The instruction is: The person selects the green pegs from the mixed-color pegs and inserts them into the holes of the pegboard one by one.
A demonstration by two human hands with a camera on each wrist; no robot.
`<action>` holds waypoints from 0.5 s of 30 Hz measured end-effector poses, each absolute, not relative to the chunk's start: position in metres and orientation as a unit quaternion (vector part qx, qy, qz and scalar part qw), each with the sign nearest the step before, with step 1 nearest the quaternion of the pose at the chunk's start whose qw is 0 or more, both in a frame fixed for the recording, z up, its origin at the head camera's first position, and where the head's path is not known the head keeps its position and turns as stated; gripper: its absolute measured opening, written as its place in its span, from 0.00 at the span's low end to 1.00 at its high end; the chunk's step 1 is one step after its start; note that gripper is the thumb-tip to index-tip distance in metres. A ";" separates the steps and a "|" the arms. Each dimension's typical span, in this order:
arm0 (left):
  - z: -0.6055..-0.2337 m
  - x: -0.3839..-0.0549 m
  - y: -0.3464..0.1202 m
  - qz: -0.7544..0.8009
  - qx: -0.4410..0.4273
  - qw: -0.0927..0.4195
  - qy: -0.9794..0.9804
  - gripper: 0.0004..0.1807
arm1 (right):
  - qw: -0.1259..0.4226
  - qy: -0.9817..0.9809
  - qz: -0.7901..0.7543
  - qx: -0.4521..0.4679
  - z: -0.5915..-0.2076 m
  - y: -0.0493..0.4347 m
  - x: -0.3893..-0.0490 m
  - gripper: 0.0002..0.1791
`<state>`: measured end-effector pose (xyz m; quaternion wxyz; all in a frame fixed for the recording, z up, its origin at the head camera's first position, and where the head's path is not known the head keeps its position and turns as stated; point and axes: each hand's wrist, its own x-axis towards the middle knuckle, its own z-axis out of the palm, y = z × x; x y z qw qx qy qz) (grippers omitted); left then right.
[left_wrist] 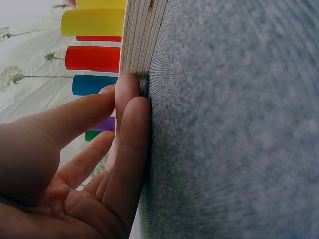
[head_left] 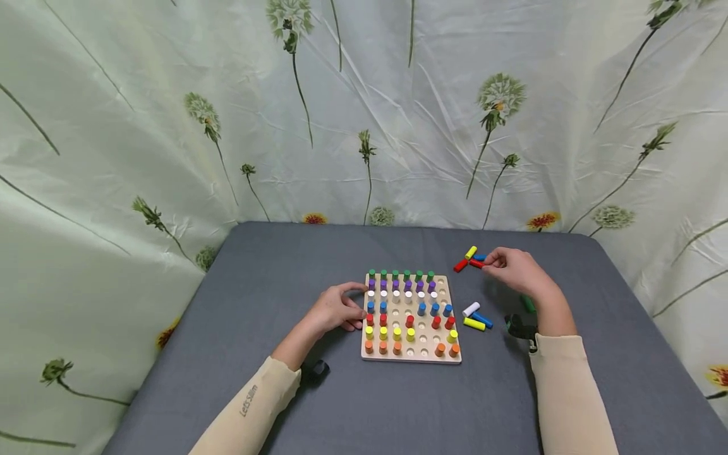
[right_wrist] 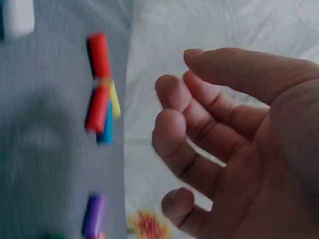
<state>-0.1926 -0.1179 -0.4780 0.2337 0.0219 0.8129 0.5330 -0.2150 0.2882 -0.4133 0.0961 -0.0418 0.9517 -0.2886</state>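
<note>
A wooden pegboard [head_left: 429,354] stands on the table, with rows of green, purple, white, blue, red, yellow and orange pegs and several bare holes. My left hand [head_left: 334,308] holds its left edge; in the left wrist view the thumb lies by the pegs and the fingertips [left_wrist: 135,112] press the wooden side. Over the table's back right, my right hand [head_left: 517,270] has bent fingers, with nothing between thumb and fingertips in the right wrist view. Near those fingertips lie a red peg [head_left: 476,263], another red peg [head_left: 461,266], a yellow peg [head_left: 471,252] and a blue peg [head_left: 480,257].
Right of the board lie a white peg [head_left: 471,309], a blue peg [head_left: 483,320] and a yellow peg [head_left: 474,324]. A green peg [head_left: 527,303] is partly hidden by the right wrist. One purple peg [right_wrist: 93,215] shows in the right wrist view. A flowered curtain [head_left: 341,114] hangs behind the grey table [head_left: 273,265].
</note>
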 end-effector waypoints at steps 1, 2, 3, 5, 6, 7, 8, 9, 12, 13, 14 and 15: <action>-0.478 -0.192 -0.118 0.533 0.021 0.234 0.813 0.32 | 0.103 0.953 -0.283 -0.033 -0.413 0.295 -0.213 0.14; -0.478 -0.192 -0.118 0.533 0.020 0.235 0.813 0.32 | 0.110 0.954 -0.276 -0.027 -0.412 0.302 -0.211 0.16; -0.477 -0.192 -0.118 0.533 0.019 0.235 0.813 0.32 | 0.117 0.955 -0.270 -0.019 -0.412 0.309 -0.210 0.17; -0.477 -0.191 -0.117 0.533 0.014 0.236 0.812 0.32 | 0.131 0.958 -0.254 -0.008 -0.411 0.322 -0.207 0.20; -0.477 -0.191 -0.117 0.533 0.012 0.235 0.813 0.32 | 0.137 0.959 -0.248 -0.004 -0.411 0.327 -0.206 0.20; -0.477 -0.191 -0.117 0.533 0.010 0.234 0.813 0.32 | 0.142 0.959 -0.245 0.000 -0.410 0.332 -0.204 0.21; -0.477 -0.191 -0.117 0.533 0.008 0.232 0.814 0.32 | 0.147 0.959 -0.242 0.002 -0.411 0.336 -0.203 0.21; -0.476 -0.191 -0.117 0.533 0.006 0.230 0.814 0.31 | 0.151 0.959 -0.242 0.005 -0.411 0.340 -0.202 0.22; -0.476 -0.189 -0.115 0.531 -0.004 0.215 0.820 0.29 | 0.160 0.956 -0.245 0.009 -0.413 0.347 -0.200 0.21; -0.475 -0.188 -0.113 0.530 -0.009 0.209 0.822 0.28 | 0.161 0.956 -0.246 0.011 -0.414 0.348 -0.199 0.21; -0.475 -0.187 -0.112 0.529 -0.016 0.201 0.825 0.27 | 0.162 0.955 -0.247 0.014 -0.414 0.350 -0.198 0.21; -0.475 -0.186 -0.110 0.528 -0.023 0.193 0.826 0.27 | 0.163 0.955 -0.246 0.015 -0.414 0.351 -0.198 0.20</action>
